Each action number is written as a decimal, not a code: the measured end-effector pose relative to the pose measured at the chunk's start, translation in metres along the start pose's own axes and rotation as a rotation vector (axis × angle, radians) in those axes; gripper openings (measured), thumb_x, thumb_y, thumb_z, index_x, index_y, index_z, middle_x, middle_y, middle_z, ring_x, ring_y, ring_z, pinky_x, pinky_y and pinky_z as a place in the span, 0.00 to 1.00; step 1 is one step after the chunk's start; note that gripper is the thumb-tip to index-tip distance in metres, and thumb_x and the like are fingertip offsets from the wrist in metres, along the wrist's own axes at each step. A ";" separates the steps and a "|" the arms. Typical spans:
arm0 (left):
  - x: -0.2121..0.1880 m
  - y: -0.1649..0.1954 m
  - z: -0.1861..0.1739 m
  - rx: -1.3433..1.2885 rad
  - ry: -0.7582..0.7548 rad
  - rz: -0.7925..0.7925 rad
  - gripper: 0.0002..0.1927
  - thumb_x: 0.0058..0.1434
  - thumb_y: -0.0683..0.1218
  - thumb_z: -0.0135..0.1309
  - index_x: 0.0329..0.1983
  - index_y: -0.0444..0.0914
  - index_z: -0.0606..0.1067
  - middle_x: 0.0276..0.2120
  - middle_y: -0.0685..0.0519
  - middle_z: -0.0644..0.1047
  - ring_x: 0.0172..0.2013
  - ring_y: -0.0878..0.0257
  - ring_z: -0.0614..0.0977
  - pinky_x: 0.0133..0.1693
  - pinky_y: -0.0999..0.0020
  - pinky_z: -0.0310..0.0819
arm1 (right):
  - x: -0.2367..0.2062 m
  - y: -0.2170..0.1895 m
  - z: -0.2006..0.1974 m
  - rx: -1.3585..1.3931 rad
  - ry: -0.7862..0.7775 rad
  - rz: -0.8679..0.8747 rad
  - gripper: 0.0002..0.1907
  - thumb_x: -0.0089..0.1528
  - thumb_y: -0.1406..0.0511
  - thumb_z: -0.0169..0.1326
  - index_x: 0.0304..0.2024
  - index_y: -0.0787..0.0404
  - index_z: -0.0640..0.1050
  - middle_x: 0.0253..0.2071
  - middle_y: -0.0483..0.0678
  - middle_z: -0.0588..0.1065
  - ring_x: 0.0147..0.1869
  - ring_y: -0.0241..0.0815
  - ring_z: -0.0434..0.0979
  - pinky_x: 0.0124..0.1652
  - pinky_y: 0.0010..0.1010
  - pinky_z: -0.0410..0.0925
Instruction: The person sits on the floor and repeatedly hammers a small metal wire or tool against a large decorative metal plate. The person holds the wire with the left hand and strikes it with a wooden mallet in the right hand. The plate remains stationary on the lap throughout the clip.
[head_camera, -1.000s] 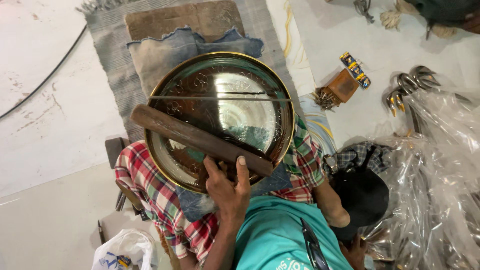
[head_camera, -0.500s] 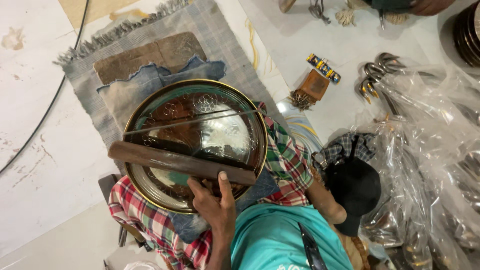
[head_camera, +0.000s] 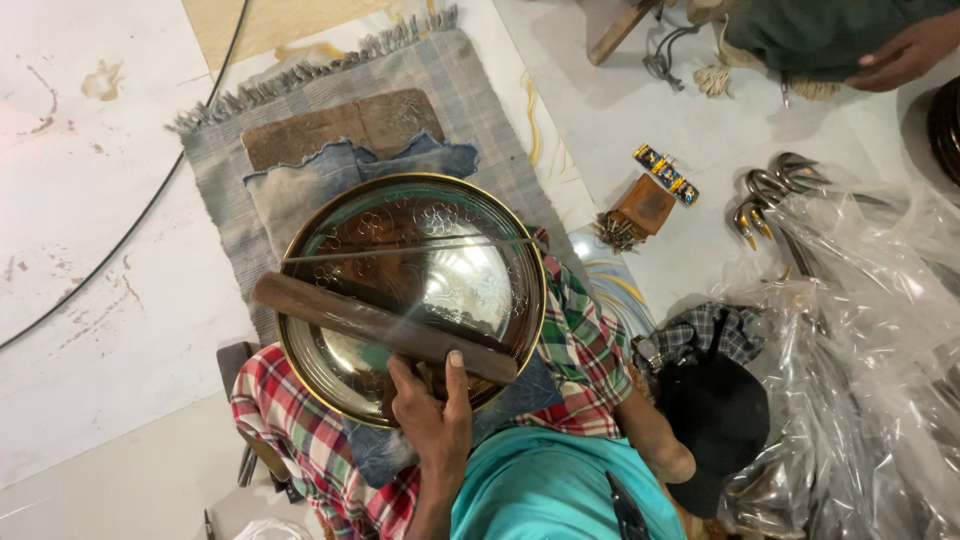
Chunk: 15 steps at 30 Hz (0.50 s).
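Note:
A round engraved metal tray (head_camera: 330, 375) with a brass rim rests on my lap, over a red plaid cloth (head_camera: 290, 435). A dark wooden bar (head_camera: 340, 315) lies slanted across the tray's lower half. My left hand (head_camera: 432, 412) grips the bar near its right end, thumb up against it. A thin metal rod (head_camera: 410, 248) spans the tray's upper half. My right forearm, with a wristwatch (head_camera: 648, 352), runs along the tray's right side. My right hand is hidden under the plaid cloth.
A fringed grey rug (head_camera: 480, 100) with a denim piece (head_camera: 300, 195) and brown board (head_camera: 340, 130) lies beyond the tray. To the right are a wooden block (head_camera: 643, 205), metal hooks (head_camera: 770, 190), clear plastic sheeting (head_camera: 880, 340), a black cap (head_camera: 715, 415). Another person's hand (head_camera: 905, 50) is top right.
The view has tilted, so the tray sits lower in the picture and more of the rug shows. My left hand keeps its hold on the wooden bar.

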<state>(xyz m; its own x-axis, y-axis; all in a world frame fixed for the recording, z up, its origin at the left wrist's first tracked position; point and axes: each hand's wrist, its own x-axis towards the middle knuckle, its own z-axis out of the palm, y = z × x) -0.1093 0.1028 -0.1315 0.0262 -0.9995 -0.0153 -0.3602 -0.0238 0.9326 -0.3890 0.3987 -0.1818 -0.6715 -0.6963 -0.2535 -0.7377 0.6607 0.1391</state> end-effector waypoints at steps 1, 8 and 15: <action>-0.001 -0.001 0.003 -0.008 0.000 -0.009 0.24 0.63 0.52 0.57 0.50 0.28 0.67 0.31 0.42 0.81 0.30 0.57 0.83 0.33 0.61 0.77 | 0.003 0.003 0.001 -0.003 0.005 -0.004 0.28 0.54 0.54 0.55 0.58 0.50 0.75 0.57 0.48 0.73 0.59 0.45 0.76 0.62 0.37 0.67; -0.005 0.009 -0.007 0.000 0.027 0.119 0.25 0.64 0.51 0.58 0.52 0.27 0.67 0.36 0.40 0.81 0.35 0.52 0.84 0.38 0.57 0.78 | 0.021 0.027 -0.026 -0.065 0.033 -0.066 0.31 0.54 0.51 0.54 0.60 0.48 0.74 0.59 0.47 0.73 0.62 0.44 0.75 0.64 0.37 0.67; -0.009 0.012 -0.012 0.088 0.014 -0.004 0.26 0.62 0.53 0.60 0.50 0.28 0.68 0.33 0.40 0.82 0.32 0.49 0.85 0.36 0.54 0.77 | 0.050 0.045 -0.070 -0.359 0.193 0.052 0.40 0.40 0.51 0.67 0.57 0.46 0.79 0.55 0.50 0.77 0.55 0.49 0.80 0.50 0.42 0.71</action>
<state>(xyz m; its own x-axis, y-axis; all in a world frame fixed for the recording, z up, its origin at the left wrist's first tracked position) -0.1026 0.1118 -0.1156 0.0406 -0.9991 -0.0131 -0.4403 -0.0296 0.8974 -0.4608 0.3736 -0.1210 -0.6842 -0.7270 -0.0578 -0.6572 0.5802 0.4811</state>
